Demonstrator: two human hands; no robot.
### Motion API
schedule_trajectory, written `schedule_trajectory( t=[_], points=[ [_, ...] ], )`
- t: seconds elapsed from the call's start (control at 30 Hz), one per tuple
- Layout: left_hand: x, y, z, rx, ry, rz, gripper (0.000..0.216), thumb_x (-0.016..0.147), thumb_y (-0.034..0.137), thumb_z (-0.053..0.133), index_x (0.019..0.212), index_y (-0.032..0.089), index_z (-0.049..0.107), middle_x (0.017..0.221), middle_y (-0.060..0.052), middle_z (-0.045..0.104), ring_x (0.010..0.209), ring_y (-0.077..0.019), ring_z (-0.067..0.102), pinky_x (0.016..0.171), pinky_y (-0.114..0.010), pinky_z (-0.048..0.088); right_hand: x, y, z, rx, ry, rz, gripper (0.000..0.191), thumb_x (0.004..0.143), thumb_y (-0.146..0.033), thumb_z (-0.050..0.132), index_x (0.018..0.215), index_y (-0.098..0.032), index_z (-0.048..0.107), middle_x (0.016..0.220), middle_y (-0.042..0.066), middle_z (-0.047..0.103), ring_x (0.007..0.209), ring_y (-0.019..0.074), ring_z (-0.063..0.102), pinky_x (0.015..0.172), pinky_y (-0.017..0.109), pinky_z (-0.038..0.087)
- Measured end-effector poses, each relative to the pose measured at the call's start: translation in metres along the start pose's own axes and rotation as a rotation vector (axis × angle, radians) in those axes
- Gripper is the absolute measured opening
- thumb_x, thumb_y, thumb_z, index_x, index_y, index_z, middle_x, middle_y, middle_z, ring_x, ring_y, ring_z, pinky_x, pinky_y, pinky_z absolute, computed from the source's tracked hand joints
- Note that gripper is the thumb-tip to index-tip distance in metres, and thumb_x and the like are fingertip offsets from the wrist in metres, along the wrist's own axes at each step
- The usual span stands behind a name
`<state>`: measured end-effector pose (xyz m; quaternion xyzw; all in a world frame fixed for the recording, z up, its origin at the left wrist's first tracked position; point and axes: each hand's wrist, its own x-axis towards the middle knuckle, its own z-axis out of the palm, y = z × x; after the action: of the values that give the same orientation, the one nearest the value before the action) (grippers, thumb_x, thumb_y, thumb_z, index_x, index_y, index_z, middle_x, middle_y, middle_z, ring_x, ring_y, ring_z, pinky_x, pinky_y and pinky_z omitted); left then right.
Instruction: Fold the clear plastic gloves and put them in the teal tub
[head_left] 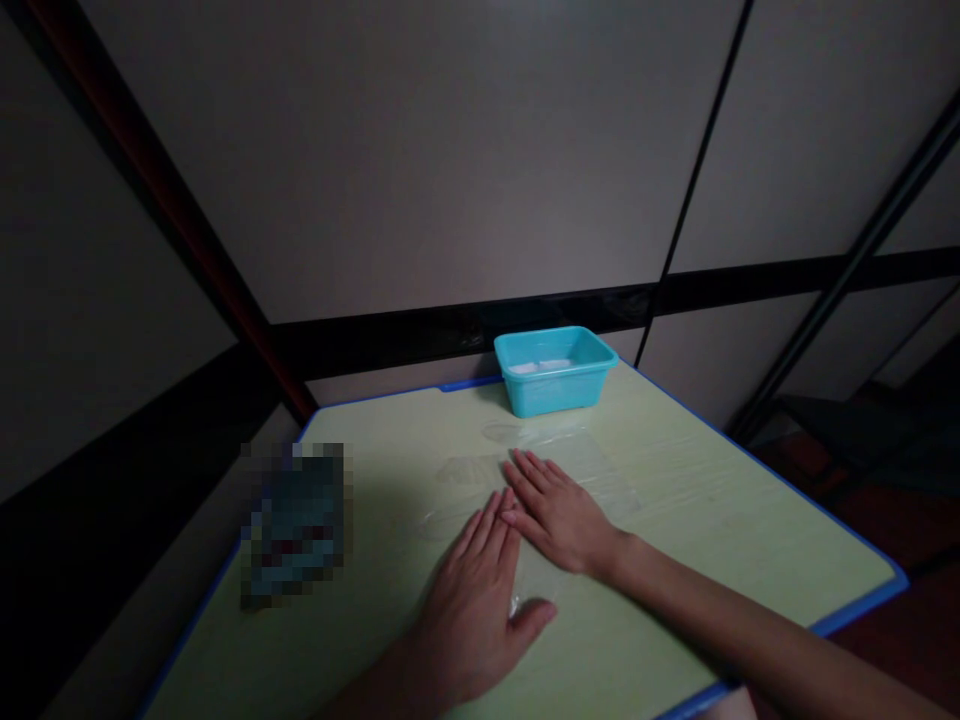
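While the grn tbl held clear plastic sheet mid-top, blue basin sat behind, nr far edge.
L hand & R hand lay palm-down on sheet, touching, fingers straight, clamped on nothing; prob. pressed to keep it flat, basin prob. back for room.

Turquoise basket on a pale yellow-green surface edged in blue.
The basket is one plain colour, with white pieces inside; nearer, the film is clear and colourless, streaked with pale glints. At the left, a pixelated item shows muted teal and grey blocks with dark red patches. On the far side, plain greyish panels carry a glossy black band; a dark red strip slants at the left.
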<state>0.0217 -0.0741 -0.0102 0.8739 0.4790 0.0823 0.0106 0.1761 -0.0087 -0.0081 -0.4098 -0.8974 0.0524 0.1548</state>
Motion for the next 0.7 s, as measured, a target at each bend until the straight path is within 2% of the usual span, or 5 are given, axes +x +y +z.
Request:
schedule_trajectory(
  t=[0.17, 0.33, 0.53, 0.7],
  points=[
    [0.000, -0.001, 0.000, -0.015, -0.016, 0.004, 0.080, 0.074, 0.059, 0.041, 0.132, 0.009, 0.019, 0.140, -0.014, 0.012, 0.127, -0.0255, 0.010, 0.103, -0.040, 0.019, -0.009, 0.024, -0.005, -0.082, -0.039, 0.047, 0.061, 0.086, -0.051, 0.021, 0.133, -0.012, 0.023, 0.138, 0.013, 0.019, 0.126, 0.0239, 0.015, 0.100, 0.043, 0.020],
    [0.001, -0.001, -0.001, -0.029, -0.034, -0.010, 0.082, 0.073, 0.060, 0.041, 0.133, 0.009, 0.017, 0.140, -0.013, 0.010, 0.128, -0.0253, 0.007, 0.104, -0.040, 0.017, -0.018, 0.051, -0.008, -0.136, -0.043, 0.117, 0.059, 0.087, -0.051, 0.019, 0.133, -0.014, 0.023, 0.138, 0.010, 0.019, 0.127, 0.0222, 0.013, 0.101, 0.043, 0.019],
    [0.000, -0.002, -0.001, -0.031, -0.051, -0.014, 0.083, 0.074, 0.060, 0.041, 0.134, 0.009, 0.014, 0.140, -0.012, 0.007, 0.128, -0.0251, 0.006, 0.104, -0.039, 0.016, -0.037, 0.091, -0.015, -0.210, -0.007, 0.280, 0.057, 0.087, -0.049, 0.019, 0.133, -0.016, 0.024, 0.138, 0.010, 0.020, 0.126, 0.0217, 0.015, 0.101, 0.044, 0.018],
    [-0.002, -0.003, 0.002, -0.050, -0.013, -0.010, 0.090, 0.070, 0.061, 0.045, 0.135, 0.013, 0.005, 0.141, -0.011, 0.003, 0.128, -0.0260, 0.007, 0.103, -0.040, 0.020, -0.045, 0.105, -0.019, -0.162, 0.095, 0.334, 0.058, 0.087, -0.048, 0.022, 0.133, -0.012, 0.024, 0.138, 0.013, 0.022, 0.126, 0.0223, 0.018, 0.100, 0.044, 0.021]
  ],
)
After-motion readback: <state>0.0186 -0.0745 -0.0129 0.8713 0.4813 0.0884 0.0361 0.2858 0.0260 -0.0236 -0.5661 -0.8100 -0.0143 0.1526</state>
